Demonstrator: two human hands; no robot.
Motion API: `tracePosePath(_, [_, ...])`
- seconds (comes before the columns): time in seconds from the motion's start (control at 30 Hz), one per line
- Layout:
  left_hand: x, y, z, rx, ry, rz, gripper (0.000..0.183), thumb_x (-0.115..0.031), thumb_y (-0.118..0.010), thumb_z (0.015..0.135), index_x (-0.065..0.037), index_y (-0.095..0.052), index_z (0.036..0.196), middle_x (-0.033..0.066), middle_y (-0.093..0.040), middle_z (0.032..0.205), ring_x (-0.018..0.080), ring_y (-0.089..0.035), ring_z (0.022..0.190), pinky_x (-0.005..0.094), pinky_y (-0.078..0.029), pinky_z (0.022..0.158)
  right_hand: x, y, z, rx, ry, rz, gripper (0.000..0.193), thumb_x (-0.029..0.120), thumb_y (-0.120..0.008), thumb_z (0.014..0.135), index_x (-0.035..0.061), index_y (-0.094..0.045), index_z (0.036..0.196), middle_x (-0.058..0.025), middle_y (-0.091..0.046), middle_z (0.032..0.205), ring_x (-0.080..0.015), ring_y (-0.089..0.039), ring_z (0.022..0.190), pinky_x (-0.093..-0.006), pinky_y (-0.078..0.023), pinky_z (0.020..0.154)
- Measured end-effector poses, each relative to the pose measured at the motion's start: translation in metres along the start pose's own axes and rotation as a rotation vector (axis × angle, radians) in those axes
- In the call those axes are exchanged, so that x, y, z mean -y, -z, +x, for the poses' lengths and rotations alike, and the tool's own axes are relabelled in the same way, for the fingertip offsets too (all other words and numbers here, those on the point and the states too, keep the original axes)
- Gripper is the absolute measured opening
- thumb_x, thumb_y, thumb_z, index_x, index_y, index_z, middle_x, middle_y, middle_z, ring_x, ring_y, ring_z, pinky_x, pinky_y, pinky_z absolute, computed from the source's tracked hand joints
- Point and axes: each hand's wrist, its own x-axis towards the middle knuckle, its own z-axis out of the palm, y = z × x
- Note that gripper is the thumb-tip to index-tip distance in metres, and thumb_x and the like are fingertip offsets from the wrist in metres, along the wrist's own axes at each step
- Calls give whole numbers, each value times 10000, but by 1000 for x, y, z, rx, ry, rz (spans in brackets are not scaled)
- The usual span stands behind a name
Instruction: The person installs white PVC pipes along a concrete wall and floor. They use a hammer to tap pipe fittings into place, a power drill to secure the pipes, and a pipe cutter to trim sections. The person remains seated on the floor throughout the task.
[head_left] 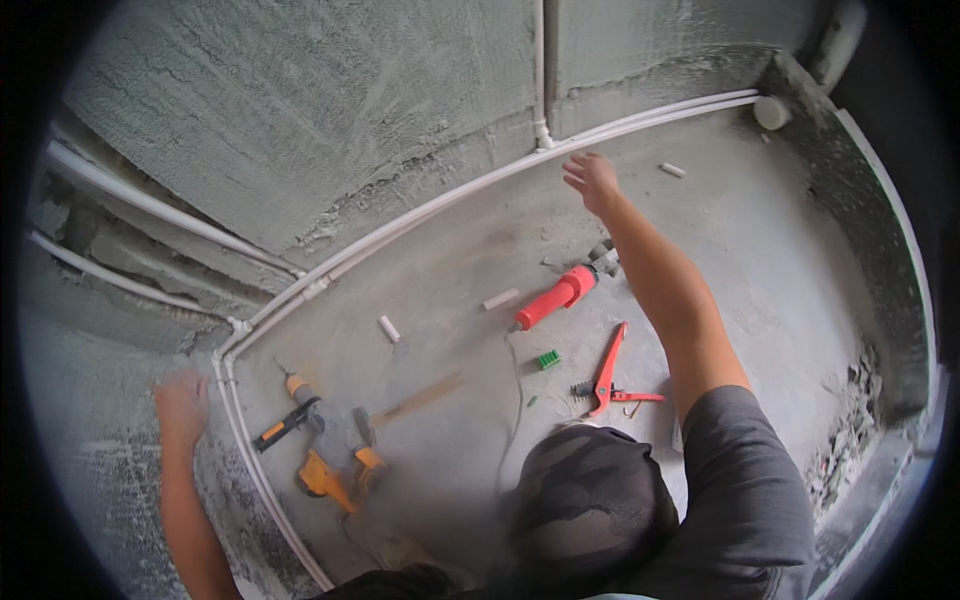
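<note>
My right hand (592, 183) reaches far forward, open with its fingers apart, just above the floor near the white pipes (440, 212) along the wall's foot. Nothing shows in it. My left hand (182, 405) is at the left wall, beside the pipe run; motion blurs its fingers. Below my right hand lies a red-handled pipe welder (558, 298) with grey heads. Closer in, a red pipe cutter (606, 380) lies with its handles spread. Short white pipe pieces (389, 328) are scattered on the floor, one (672, 170) right of my right hand.
At left lie an orange-and-black tool (288, 424), a wooden-handled hammer (415, 397) and a yellow tool (325, 480). A small green block (549, 360) sits mid-floor by a thin cord (517, 400). Rubble (850, 425) lines the right wall. A dark patterned shape (590, 500) blocks the lower middle.
</note>
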Motion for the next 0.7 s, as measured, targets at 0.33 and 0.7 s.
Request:
tracePosePath(0.33, [-53,114,-110,267,19,26,190,-157,-747,925,-14,-636,870,224,-653,839,454,-637,808,556,-483,727,-13,-37,35,-3,9,182,186,157,-681,1059,-9,-630,1124,-96,-699,987,-217,-716,851,-340,-613,750])
tracePosePath(0.7, [-77,115,-45,289,97,-23,268,-174,-787,877,31,-619,842,259,-625,844,485,-612,864,556,-469,775,11,-61,45,41,114,17,228,192,-638,1069,-34,-669,1065,-125,-714,865,-258,-736,764,-394,-630,685])
